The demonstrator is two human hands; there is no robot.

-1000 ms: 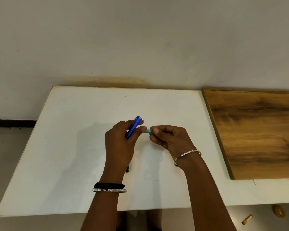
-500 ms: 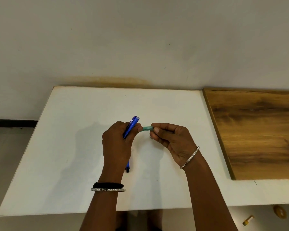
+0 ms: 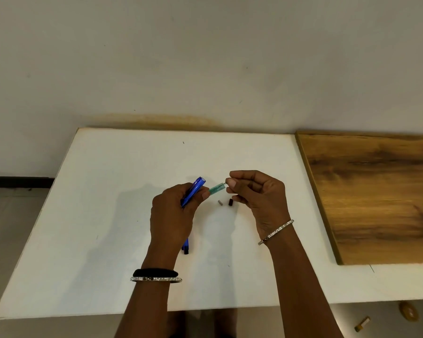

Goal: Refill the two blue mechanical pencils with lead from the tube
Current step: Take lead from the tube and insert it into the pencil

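White table (image 3: 103, 215) has much free surface on every side of the hands. Left hand (image 3: 174, 215) grips a blue pencil (image 3: 193, 191) and the green lead tube (image 3: 216, 189); right hand (image 3: 257, 196) pinches a thin lead at the tube mouth. Wooden board (image 3: 376, 191) lies to the right, well apart.

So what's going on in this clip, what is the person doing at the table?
A person is refilling mechanical pencils at a white table. The left hand grips a blue pencil and pinches the teal lead tube between thumb and finger. The right hand pinches something thin at the tube's far end, probably a lead being drawn out. Two small loose parts, one grey and one dark, lie on the table beneath the tube.
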